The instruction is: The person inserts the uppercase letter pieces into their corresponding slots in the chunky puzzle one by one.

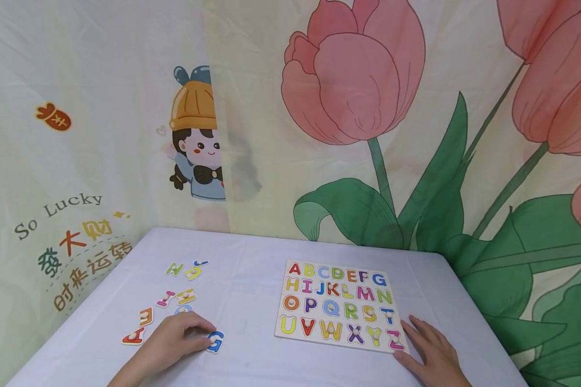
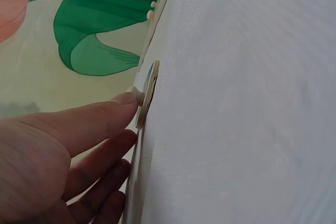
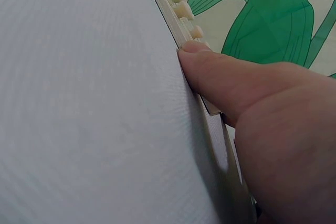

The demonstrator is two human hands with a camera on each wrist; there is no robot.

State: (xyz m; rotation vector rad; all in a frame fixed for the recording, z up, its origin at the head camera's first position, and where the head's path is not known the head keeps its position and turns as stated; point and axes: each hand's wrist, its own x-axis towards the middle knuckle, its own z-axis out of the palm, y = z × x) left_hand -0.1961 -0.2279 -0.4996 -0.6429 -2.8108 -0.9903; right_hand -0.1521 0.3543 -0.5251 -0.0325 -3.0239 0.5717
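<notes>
My left hand (image 1: 174, 338) pinches a blue letter G puzzle piece (image 1: 215, 342) at its knob, low over the white table. In the left wrist view, the thumb presses the knob of this tilted piece (image 2: 150, 90), seen edge-on. A wooden alphabet puzzle board (image 1: 339, 346) lies to the right, many of its letters bearing round knobs. My right hand (image 1: 433, 352) rests at the board's lower right corner with relaxed fingers, the thumb touching the edge near the pink Z (image 1: 395, 339). In the right wrist view, the thumb (image 3: 220, 74) lies against the board's side.
Several loose letter pieces lie on the left of the table: a red A (image 1: 133, 337), an orange E (image 1: 146, 316), a pink I (image 1: 165, 299), a yellow H (image 1: 185, 296) and a green N (image 1: 174, 269). A light blue piece (image 1: 183, 309) is partly behind my left hand. Printed cloth hangs behind the table.
</notes>
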